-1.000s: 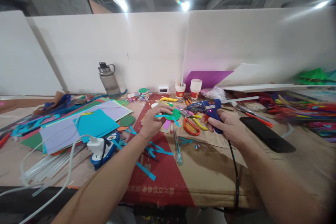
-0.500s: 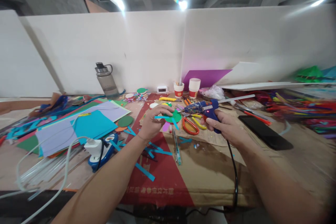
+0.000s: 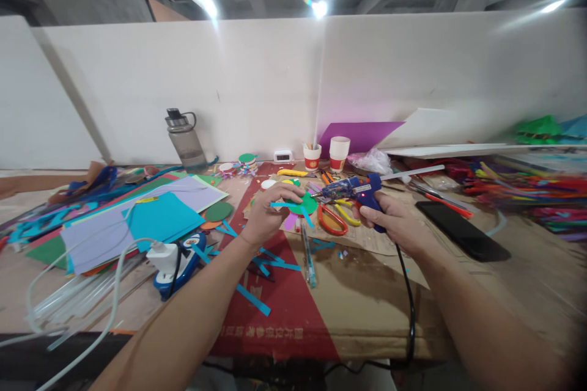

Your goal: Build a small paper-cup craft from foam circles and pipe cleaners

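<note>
- Cardboard-covered table point(image 3: 367, 311) ran the full width, cluttered; white partition wall point(image 3: 257, 85) behind it.
- Paper sheet stack point(image 3: 151, 220) sat at 9 o'clock of the left hand, black phone point(image 3: 463, 231) at 3 o'clock of the right hand, grey water bottle point(image 3: 186, 140) at 11 o'clock against the wall.
- Right hand point(image 3: 394, 223) was wrapped tight around the grip of the blue glue gun point(image 3: 355, 189), red light on, black cord dropping off the near edge.
- Gun's long axis ran roughly 3-to-9 o'clock: clear stick out the back at 3, nozzle aimed at 9, tip just beside the green disc point(image 3: 303, 203).
- Left hand point(image 3: 268, 214) was the nearer one to the disc: fingers closed, pinching a cyan paper strip point(image 3: 287, 204) laid across the disc's left edge.
- Disc was round, flat, green, with cyan and pink strips radiating from under it; it sat mid-table between the hands, at 9 o'clock of the nozzle.
- Orange scissors point(image 3: 334, 220) lay just below the gun, at 6 o'clock.
</note>
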Demonstrator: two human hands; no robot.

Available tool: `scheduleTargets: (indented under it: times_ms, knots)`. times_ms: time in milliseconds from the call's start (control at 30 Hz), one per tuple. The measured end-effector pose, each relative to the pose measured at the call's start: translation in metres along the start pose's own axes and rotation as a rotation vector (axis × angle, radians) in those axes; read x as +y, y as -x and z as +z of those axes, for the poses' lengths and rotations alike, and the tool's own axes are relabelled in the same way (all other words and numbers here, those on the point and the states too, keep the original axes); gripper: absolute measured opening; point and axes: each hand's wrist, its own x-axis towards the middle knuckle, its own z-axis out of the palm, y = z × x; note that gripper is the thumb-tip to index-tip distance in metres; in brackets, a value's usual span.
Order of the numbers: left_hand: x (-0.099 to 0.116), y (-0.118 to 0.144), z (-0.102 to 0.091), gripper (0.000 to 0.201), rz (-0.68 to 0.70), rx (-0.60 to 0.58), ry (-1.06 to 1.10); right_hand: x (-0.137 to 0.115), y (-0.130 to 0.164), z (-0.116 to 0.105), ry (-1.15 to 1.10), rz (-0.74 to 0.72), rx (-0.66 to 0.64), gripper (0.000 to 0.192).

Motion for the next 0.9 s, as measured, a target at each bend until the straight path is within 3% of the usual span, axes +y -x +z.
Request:
scheduleTargets:
  times_ms: [467,900]
  knots:
    - [-0.005,-0.002,-0.001,0.007,0.179,-0.02,-0.03,-0.007,0.001,0.002,0.04,0.02,0.019,0.037]
    - [-0.006,-0.001,-0.002,0.008,0.176,-0.033,-0.042,-0.014,0.004,0.002,0.195,0.024,0.104,0.041]
